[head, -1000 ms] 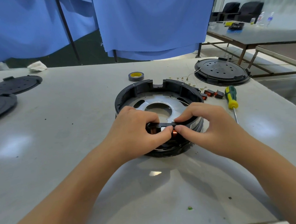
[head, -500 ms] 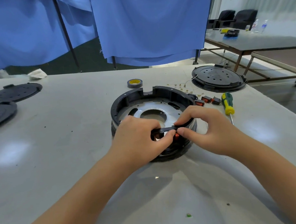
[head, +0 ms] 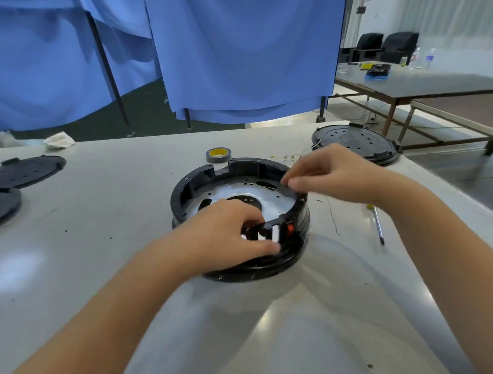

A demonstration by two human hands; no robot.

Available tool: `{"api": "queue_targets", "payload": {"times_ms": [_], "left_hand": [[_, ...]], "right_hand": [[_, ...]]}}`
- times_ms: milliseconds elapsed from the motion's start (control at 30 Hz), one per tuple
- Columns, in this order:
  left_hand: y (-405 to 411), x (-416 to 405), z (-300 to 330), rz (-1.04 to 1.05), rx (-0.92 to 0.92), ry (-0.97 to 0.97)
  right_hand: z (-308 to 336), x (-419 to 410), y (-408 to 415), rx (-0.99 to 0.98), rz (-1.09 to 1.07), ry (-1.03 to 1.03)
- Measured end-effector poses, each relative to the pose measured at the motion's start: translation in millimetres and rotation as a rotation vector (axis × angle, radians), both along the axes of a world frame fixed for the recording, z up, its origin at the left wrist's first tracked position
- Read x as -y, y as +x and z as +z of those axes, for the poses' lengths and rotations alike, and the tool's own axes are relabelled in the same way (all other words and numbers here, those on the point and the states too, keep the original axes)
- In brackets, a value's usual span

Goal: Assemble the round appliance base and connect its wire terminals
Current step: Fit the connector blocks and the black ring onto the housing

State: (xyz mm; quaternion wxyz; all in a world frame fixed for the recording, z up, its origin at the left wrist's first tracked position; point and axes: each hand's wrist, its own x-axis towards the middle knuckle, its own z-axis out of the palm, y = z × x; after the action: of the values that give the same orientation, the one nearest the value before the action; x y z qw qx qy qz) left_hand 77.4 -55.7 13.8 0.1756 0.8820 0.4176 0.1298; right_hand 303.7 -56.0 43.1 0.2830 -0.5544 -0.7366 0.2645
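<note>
The round black appliance base (head: 198, 178) lies in the middle of the table, with a silver metal plate (head: 269, 197) inside it. My left hand (head: 222, 232) grips a black switch bracket (head: 274, 223) at the near rim, thumb below and fingers curled over it. A red switch (head: 290, 228) shows just right of the thumb. My right hand (head: 335, 174) hovers at the far right rim, blurred, with thumb and fingers bent close together. Whether it holds anything is unclear. Thin wires with terminals (head: 290, 156) lie behind the base.
A roll of tape (head: 218, 154) sits behind the base. One black round lid (head: 350, 141) lies at the back right and two more (head: 19, 172) at the left edge. A screwdriver (head: 378, 227) lies right of the base. A white cloth (head: 59, 140) lies at the far edge.
My right hand has let go of the bracket and moved up to the far right rim. The left hand stays on the bracket at the near rim.
</note>
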Motion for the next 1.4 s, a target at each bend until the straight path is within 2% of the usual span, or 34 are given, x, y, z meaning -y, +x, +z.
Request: {"api": "queue_targets", "payload": {"times_ms": [100, 200, 367, 500, 1000, 1167, 1300, 1400], "left_hand": [[-13.0, -11.9, 13.4, -0.038, -0.039, -0.157], [-13.5, -13.3, 10.9, -0.071, 0.048, -0.183], [-15.5, -5.5, -7.7, -0.076, 0.135, -0.069], [-16.9, -3.1, -11.3, -0.033, 0.145, -0.025], [-18.8, -1.3, -11.6, -0.021, 0.105, 0.029], [-19.0, -1.6, -13.7, -0.025, 0.121, 0.034], [-19.0, -0.9, -13.4, -0.029, 0.124, 0.031], [-18.7, -0.7, -12.8, -0.033, 0.121, 0.034]], "right_hand": [[-11.5, -24.5, 13.8, -0.052, -0.335, 0.209], [-41.1, -47.0, 26.1, 0.184, -0.582, 0.189], [-70.3, -70.4, 27.2, 0.529, -0.541, 0.114], [-76.5, -72.6, 27.6, 0.623, -0.571, 0.052], [-70.9, -50.1, 31.7, 0.517, -0.631, 0.015], [-58.6, -40.0, 24.2, 0.315, -0.559, -0.001], [-54.3, -30.1, 18.3, 0.280, -0.537, 0.009], [-41.7, -20.9, 14.9, 0.173, -0.542, 0.046]]}}
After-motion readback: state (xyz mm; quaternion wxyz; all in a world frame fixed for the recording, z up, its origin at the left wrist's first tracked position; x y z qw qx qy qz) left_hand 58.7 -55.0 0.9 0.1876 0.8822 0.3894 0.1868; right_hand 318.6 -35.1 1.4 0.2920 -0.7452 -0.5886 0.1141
